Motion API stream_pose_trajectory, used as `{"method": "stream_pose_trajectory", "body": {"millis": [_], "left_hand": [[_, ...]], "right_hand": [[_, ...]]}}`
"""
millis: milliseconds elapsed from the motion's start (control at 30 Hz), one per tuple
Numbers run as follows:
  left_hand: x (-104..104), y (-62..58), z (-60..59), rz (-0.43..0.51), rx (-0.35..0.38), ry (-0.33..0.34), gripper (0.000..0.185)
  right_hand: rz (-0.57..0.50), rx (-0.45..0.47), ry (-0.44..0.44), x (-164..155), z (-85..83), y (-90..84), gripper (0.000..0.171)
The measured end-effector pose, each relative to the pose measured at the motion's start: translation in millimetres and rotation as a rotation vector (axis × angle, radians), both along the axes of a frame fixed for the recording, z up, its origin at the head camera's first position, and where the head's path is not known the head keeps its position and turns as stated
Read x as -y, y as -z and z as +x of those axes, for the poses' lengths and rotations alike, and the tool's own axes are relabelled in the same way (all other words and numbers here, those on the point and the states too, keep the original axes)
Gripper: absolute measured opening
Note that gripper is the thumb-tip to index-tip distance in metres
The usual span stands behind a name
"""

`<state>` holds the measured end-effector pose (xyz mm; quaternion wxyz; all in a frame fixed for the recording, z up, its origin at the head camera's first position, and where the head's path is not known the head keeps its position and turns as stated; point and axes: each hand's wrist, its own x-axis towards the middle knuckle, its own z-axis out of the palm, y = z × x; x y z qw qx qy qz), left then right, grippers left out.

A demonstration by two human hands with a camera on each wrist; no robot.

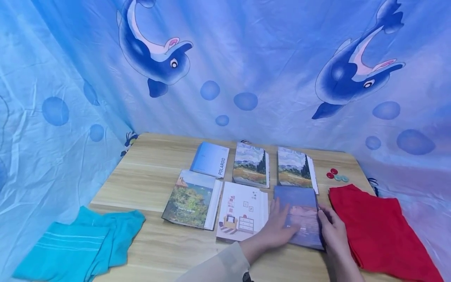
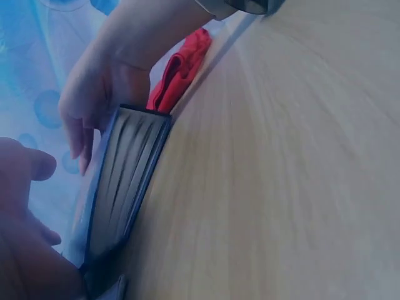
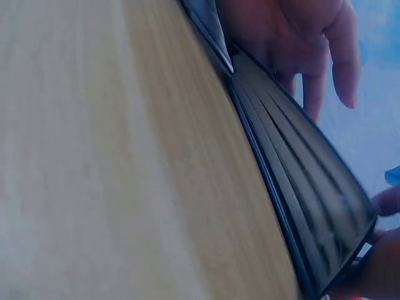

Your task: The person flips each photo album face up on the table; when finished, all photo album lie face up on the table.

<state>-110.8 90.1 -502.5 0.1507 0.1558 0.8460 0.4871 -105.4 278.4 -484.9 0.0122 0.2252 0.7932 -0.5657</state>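
A purple photo album [image 1: 303, 207] with a pinkish picture lies at the front right of two rows of albums. My left hand [image 1: 276, 229] rests over its left part, fingers spread across the cover. Along its right edge my right hand [image 1: 331, 227] touches the side, fingers loosely bent. Between the hands, the left wrist view shows the dark covers and the page block [image 2: 122, 181]. Just left of the left hand is a white album [image 1: 243, 211] with a drawn room on it, partly covered by that hand.
Around it lie a green landscape album [image 1: 192, 199], a blue Polaroid album [image 1: 210, 159] and two wheat-field albums [image 1: 249, 164]. Red and pale green discs [image 1: 334, 175] sit at the back right. A red cloth [image 1: 380, 227] lies right, a teal cloth [image 1: 81, 243] left.
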Motion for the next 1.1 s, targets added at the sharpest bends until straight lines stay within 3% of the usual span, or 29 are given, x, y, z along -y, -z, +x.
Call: {"method": "stream_pose_trajectory", "body": {"millis": [167, 367, 467, 633, 800, 967, 1100], "left_hand": [[-9.7, 0.1, -0.2, -0.008, -0.014, -0.004, 0.084], [-19.4, -4.3, 3.5, -0.05, -0.042, -0.044, 0.093], [-21.0, -7.0, 5.1, -0.009, -0.031, -0.064, 0.093], [-21.9, -13.2, 6.1, 0.187, 0.06, -0.056, 0.089], [-22.0, -21.0, 6.8, 0.365, 0.146, -0.016, 0.091], [-19.9, -26.1, 9.3, 0.417, 0.098, 0.018, 0.092], [-12.6, -32.0, 11.9, 0.409, 0.009, 0.038, 0.087]], "right_hand": [[-0.126, 0.006, 0.077, 1.7, 1.9, 1.6, 0.057], [-0.296, -0.101, 0.2, 4.3, 4.5, -8.0, 0.049], [-0.342, -0.123, 0.231, 5.9, 4.8, -17.2, 0.05], [-0.426, -0.097, 0.184, 8.2, 8.8, -32.2, 0.062], [-0.495, -0.186, 0.131, 14.6, 13.2, -40.6, 0.053], [-0.491, -0.244, 0.102, 23.8, 15.2, -42.1, 0.05], [-0.521, -0.199, 0.109, 29.8, 15.4, -40.9, 0.054]]}}
